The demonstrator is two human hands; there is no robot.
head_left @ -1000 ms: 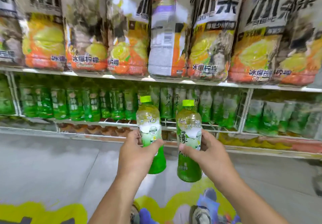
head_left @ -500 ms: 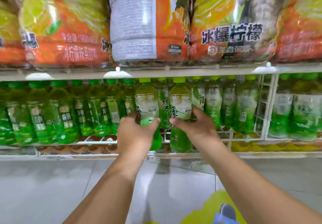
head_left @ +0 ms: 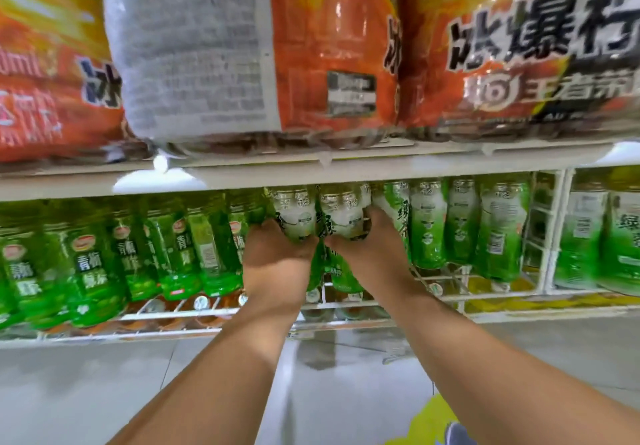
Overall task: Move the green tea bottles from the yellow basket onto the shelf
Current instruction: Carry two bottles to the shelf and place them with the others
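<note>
At the front of the white wire shelf (head_left: 346,304), under the white board that carries big orange shrink-wrapped packs (head_left: 332,46), the left hand (head_left: 277,261) is clamped on one green tea bottle (head_left: 294,216); the right hand (head_left: 367,254) is clamped on a second green tea bottle (head_left: 341,216) touching the first; both stand upright among the shelf's rows of green bottles (head_left: 429,226); a yellow patch (head_left: 429,420), perhaps the basket, shows low at right.

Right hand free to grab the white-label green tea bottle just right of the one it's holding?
Probably not yet. The right hand is closed on a green tea bottle; the neighbouring bottle stands touching that hand, unobstructed once it lets go.
</note>
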